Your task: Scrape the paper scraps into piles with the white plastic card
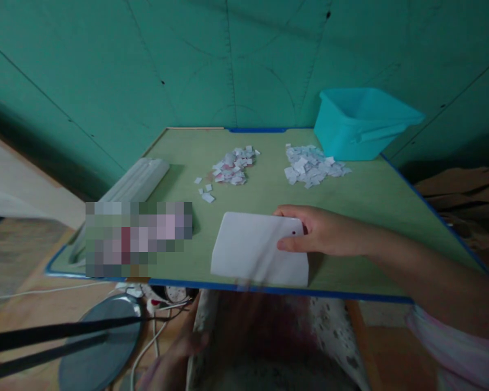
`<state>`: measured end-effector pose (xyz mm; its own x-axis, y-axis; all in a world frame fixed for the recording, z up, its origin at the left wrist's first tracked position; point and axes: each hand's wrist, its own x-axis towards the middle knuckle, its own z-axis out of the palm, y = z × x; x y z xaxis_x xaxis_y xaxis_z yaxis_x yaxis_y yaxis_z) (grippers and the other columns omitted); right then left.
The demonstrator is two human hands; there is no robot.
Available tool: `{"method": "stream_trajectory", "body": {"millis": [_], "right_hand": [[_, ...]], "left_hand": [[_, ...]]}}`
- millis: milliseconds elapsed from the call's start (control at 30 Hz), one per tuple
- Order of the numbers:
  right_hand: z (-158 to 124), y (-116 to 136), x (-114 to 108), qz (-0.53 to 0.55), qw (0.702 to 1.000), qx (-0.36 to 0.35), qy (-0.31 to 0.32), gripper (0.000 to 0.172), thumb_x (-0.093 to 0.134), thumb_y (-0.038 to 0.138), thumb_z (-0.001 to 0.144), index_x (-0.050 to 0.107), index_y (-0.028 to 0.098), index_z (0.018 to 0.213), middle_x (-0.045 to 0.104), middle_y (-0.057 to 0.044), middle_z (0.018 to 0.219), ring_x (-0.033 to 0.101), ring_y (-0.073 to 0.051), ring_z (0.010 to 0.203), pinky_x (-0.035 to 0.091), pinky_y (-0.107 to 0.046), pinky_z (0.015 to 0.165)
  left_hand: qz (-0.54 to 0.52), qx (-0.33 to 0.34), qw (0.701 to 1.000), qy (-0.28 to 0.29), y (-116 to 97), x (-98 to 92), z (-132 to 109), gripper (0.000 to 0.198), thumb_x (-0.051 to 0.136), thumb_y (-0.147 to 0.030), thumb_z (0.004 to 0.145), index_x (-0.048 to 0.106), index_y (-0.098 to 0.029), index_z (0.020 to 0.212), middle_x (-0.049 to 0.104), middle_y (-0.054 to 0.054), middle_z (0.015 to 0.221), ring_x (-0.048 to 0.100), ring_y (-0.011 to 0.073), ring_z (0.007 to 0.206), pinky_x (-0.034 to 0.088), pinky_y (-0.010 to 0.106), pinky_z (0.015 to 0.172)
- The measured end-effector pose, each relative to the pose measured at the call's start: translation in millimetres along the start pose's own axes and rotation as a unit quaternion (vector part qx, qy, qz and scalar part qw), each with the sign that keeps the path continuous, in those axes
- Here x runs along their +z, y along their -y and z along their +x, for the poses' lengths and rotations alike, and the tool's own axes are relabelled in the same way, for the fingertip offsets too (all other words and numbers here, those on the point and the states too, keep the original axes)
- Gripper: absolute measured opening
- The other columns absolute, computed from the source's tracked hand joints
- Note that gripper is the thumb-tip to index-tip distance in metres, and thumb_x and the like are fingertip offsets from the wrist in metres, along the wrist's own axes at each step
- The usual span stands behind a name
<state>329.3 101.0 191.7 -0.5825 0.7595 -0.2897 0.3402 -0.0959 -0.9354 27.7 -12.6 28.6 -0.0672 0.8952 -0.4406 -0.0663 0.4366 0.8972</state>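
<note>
A white sheet [255, 251] lies flat near the front edge of the green tabletop [375, 201]. The right hand [318, 231] reaches in from the right, its fingers [287, 212] curled over the sheet's right edge, thumb pressed on top, pinching it. No writing shows on the sheet. The left hand [167, 366] hangs blurred below the tabletop; whether its fingers grip anything, I cannot tell.

Bare forearm, pale pink-striped short sleeve [464, 347], spotted garment on lap [334, 336]
</note>
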Motion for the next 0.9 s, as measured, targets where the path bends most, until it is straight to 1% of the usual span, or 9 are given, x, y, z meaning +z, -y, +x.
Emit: {"method": "stream_trajectory", "body": {"millis": [67,167,233,300,367,433,467,667,900], "right_hand": [[-0.1,-1.3,0.1,-0.001,1.000,-0.001,0.003,0.021,0.065,0.030,0.076,0.052,0.020,0.090,0.061,0.002,0.079,0.059,-0.012,0.069,0.045,-0.022,0.059],[-0.1,-3.3,0.1,-0.003,1.000,-0.007,0.004,0.022,0.065,0.031,0.077,0.053,0.020,0.092,0.063,0.001,0.083,0.061,-0.014,0.073,0.046,-0.024,0.062],[-0.1,-4.0,-0.1,-0.007,1.000,-0.012,0.005,0.023,0.065,0.031,0.077,0.053,0.020,0.094,0.063,0.001,0.086,0.061,-0.014,0.075,0.046,-0.024,0.064],[-0.2,-4.0,-0.5,-0.012,1.000,-0.015,0.008,0.023,0.065,0.032,0.078,0.053,0.020,0.094,0.063,0.000,0.086,0.061,-0.014,0.076,0.046,-0.024,0.064],[-0.1,-3.7,-0.7,-0.009,1.000,-0.014,0.013,0.022,0.064,0.031,0.078,0.053,0.019,0.092,0.061,0.001,0.084,0.060,-0.013,0.074,0.046,-0.023,0.063],[0.0,-3.2,-0.8,0.000,1.000,-0.013,0.017,0.022,0.065,0.030,0.078,0.052,0.019,0.092,0.060,0.002,0.081,0.059,-0.012,0.071,0.045,-0.022,0.061],[0.0,-3.0,-0.8,0.003,1.000,-0.014,0.018,0.022,0.065,0.030,0.077,0.052,0.019,0.092,0.059,0.002,0.081,0.058,-0.012,0.070,0.045,-0.021,0.061],[-2.5,0.5,0.8,-0.011,1.000,-0.020,0.021,0.020,0.064,0.029,0.078,0.053,0.019,0.092,0.057,0.003,0.078,0.055,-0.010,0.068,0.044,-0.019,0.059],[-5.3,3.0,2.0,-0.022,0.999,-0.031,0.023,0.021,0.064,0.030,0.079,0.054,0.018,0.093,0.058,0.004,0.079,0.055,-0.009,0.068,0.044,-0.019,0.059]], "left_hand": [[-0.028,-0.009,1.000,-0.007,-0.8,4.0,-2.9,0.056,0.088,-0.047,0.030,0.076,-0.027,0.081,0.075,0.006,0.106,0.004,0.0383,0.141,0.006,0.054,0.114],[-0.085,-0.024,0.996,-0.002,-3.5,11.5,-6.8,0.072,0.086,-0.060,0.022,0.078,-0.032,0.088,0.077,0.000,0.101,-0.032,0.0150,0.129,-0.024,0.034,0.106],[-0.123,-0.034,0.992,0.011,-5.9,15.9,-8.2,0.076,0.085,-0.061,0.020,0.076,-0.037,0.091,0.076,-0.003,0.100,-0.039,0.0070,0.121,-0.026,0.028,0.103],[-0.154,-0.045,0.987,0.023,-7.6,18.9,-8.4,0.071,0.087,-0.057,0.020,0.076,-0.042,0.088,0.076,-0.006,0.100,-0.026,0.0169,0.132,-0.012,0.038,0.113],[-0.166,-0.046,0.985,0.023,-7.4,20.0,-7.5,0.065,0.088,-0.054,0.021,0.075,-0.045,0.085,0.076,-0.009,0.099,0.017,0.0341,0.140,0.021,0.045,0.113],[-0.162,-0.034,0.986,0.016,-5.1,19.2,-6.1,0.064,0.089,-0.054,0.023,0.075,-0.044,0.085,0.077,-0.009,0.096,0.057,0.0339,0.116,0.046,0.037,0.096],[-0.161,-0.025,0.987,0.011,-3.3,18.3,-5.3,0.065,0.089,-0.054,0.023,0.076,-0.043,0.086,0.077,-0.009,0.094,0.065,0.0305,0.105,0.051,0.033,0.088],[-0.163,-0.008,0.986,-0.028,8.5,11.7,-1.9,0.054,0.082,-0.016,0.033,0.078,-0.034,0.084,0.078,-0.005,0.092,0.066,0.0289,0.096,0.051,0.032,0.080],[-0.153,-0.012,0.988,-0.009,6.9,10.5,-1.5,0.054,0.083,-0.022,0.034,0.076,-0.029,0.087,0.077,-0.001,0.098,0.062,0.0329,0.108,0.048,0.035,0.088]]}}
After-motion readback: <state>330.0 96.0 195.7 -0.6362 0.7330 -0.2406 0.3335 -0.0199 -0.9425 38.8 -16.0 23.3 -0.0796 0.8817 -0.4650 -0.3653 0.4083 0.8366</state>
